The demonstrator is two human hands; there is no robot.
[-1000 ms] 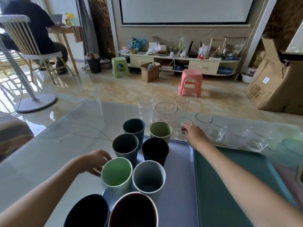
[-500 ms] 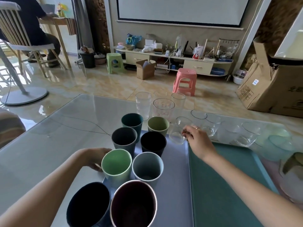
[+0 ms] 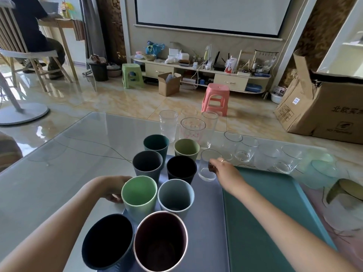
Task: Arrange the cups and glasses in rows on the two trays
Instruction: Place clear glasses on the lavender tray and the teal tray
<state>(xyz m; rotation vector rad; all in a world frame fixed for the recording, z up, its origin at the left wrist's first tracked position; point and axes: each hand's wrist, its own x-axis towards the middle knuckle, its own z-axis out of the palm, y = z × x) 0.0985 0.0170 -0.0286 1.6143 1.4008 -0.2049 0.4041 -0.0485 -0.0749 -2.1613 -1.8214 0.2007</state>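
Your right grip (image 3: 223,169) is clamped on a short clear glass (image 3: 208,165), fingers and thumb pinching its right side near the rim, and the glass stands upright at the far right corner of the grey-blue tray (image 3: 208,222), just beside the black cup (image 3: 181,169). Your left grip (image 3: 113,188) curls against the left side of the light green cup (image 3: 139,195), at the tray's left edge; its fingers are mostly hidden behind that cup, so I cannot tell whether they are wrapped round it or merely resting there.

On the grey-blue tray the cups stand in two columns: dark teal cup (image 3: 156,145) and olive cup (image 3: 186,149) farthest from you, then grey cup (image 3: 147,163) and the black one, then the light green one and a pale blue cup (image 3: 175,196), with a navy cup (image 3: 108,242) and a maroon-lined cup (image 3: 160,241) nearest. The teal tray (image 3: 265,222) lies touching its right side.

Beyond the trays, on the bench (image 3: 49,183), tall clear glasses (image 3: 191,130) cluster together, and a row of short clear tumblers (image 3: 245,149) runs off to the right.
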